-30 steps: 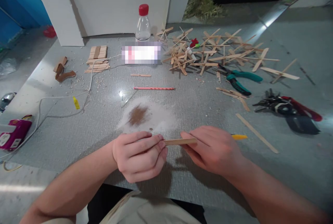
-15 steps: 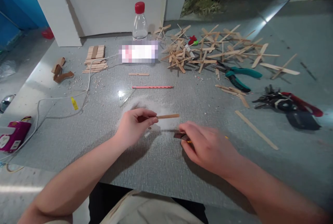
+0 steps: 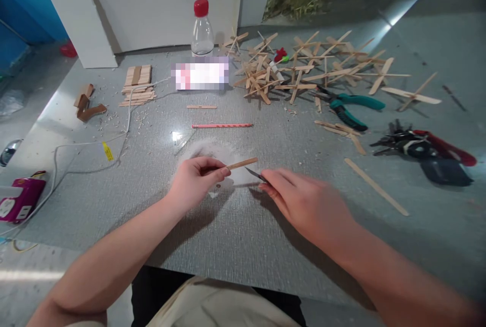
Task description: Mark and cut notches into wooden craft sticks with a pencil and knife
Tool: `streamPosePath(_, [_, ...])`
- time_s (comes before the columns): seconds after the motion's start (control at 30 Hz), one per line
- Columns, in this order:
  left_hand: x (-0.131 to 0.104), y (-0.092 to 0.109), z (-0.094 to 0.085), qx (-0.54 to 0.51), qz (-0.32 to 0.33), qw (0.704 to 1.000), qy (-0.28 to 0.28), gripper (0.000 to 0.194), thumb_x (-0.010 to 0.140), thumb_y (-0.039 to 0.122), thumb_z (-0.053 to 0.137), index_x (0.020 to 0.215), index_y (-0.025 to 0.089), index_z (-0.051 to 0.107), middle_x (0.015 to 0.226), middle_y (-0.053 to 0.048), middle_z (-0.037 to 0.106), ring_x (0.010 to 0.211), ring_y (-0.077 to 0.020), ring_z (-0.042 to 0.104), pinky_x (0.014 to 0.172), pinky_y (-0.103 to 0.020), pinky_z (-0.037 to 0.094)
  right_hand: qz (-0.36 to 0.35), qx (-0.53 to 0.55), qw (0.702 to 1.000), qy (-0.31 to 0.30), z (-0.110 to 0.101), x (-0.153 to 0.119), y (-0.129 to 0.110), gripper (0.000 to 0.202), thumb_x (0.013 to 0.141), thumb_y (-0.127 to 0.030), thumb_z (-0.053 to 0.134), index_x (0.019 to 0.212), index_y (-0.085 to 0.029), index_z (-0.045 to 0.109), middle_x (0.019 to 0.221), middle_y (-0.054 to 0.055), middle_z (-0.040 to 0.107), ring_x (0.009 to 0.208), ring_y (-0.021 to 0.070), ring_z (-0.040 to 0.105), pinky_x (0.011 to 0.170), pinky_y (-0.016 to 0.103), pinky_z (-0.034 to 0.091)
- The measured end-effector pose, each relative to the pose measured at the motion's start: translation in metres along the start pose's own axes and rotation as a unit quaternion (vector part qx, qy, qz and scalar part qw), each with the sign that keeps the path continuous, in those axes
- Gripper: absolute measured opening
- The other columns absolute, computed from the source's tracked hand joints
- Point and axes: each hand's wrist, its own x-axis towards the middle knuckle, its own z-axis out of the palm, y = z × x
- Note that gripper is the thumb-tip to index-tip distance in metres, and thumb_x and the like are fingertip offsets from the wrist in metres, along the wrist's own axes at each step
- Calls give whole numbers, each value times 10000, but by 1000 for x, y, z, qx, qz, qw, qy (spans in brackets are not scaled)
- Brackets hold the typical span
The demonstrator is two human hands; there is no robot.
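My left hand [image 3: 197,179] pinches a thin wooden stick [image 3: 245,163], whose free end points right and slightly up over a whitish dusty patch of the table [image 3: 212,246]. To its right, my right hand [image 3: 299,193] is closed on a knife, its narrow dark blade [image 3: 254,173] pointing left toward the stick. A small gap shows between blade tip and stick. The knife's handle is hidden in my fingers. Beyond my hands lies a red patterned pencil [image 3: 222,125], with a short wooden piece [image 3: 201,107] behind it.
Crossed wooden sticks [image 3: 261,81] spread across the back right, near teal-handled pliers [image 3: 347,112]. Farther right are a dark tool with a red handle [image 3: 413,145] and a loose stick [image 3: 375,187]. A red-capped bottle [image 3: 202,33] stands behind; stacked sticks [image 3: 138,75] and a white cable [image 3: 91,144] are left.
The stick in my left hand now tilts upward to the right. My right hand has turned the knife so its blade points left, closer to the stick. The view has shifted slightly.
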Motion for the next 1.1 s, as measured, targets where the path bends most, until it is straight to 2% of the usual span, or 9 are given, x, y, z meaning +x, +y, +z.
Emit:
streamPosePath(0.1, [0, 0, 1, 21, 3, 1000, 5, 208, 758, 375, 794, 859, 195, 772, 802, -26, 738, 684, -112, 627, 624, -239, 466, -19, -31, 999, 3, -3, -1, 1, 257, 1056, -338, 445, 1075, -184, 649, 669, -17, 589, 549, 144, 506, 564, 300, 293])
streamPosePath(0.4, [-6, 4, 7, 81, 3, 997, 17, 175, 757, 308, 782, 899, 211, 816, 672, -11, 720, 554, -103, 571, 524, -235, 417, -54, -87, 995, 14, -1, -2, -2, 249, 1022, -234, 475, 1054, -192, 719, 626, -12, 511, 541, 158, 438, 590, 302, 284])
streamPosePath(0.73, [-8, 1, 10, 116, 45, 992, 11, 145, 788, 294, 765, 902, 220, 813, 800, -28, 773, 682, -155, 684, 594, -267, 525, -59, -91, 994, -5, -1, -2, -5, 230, 971, -155, 513, 1028, -197, 732, 619, -11, 473, 542, 155, 393, 598, 307, 240])
streamPosePath(0.93, [-8, -4, 10, 101, 28, 994, 0, 135, 816, 274, 729, 903, 210, 809, 818, -51, 786, 731, -194, 747, 654, -303, 599, -60, -92, 994, -14, -1, -2, -5, 247, 978, -150, 492, 1029, -191, 731, 624, -7, 483, 553, 152, 396, 614, 312, 234])
streamPosePath(1.1, [-7, -5, 9, 96, 28, 995, -2, 134, 817, 266, 727, 902, 201, 808, 809, -56, 786, 739, -194, 761, 658, -286, 605, -61, -97, 993, -12, 0, -2, -6, 265, 975, -143, 479, 1027, -194, 734, 616, -7, 485, 552, 145, 388, 610, 311, 227])
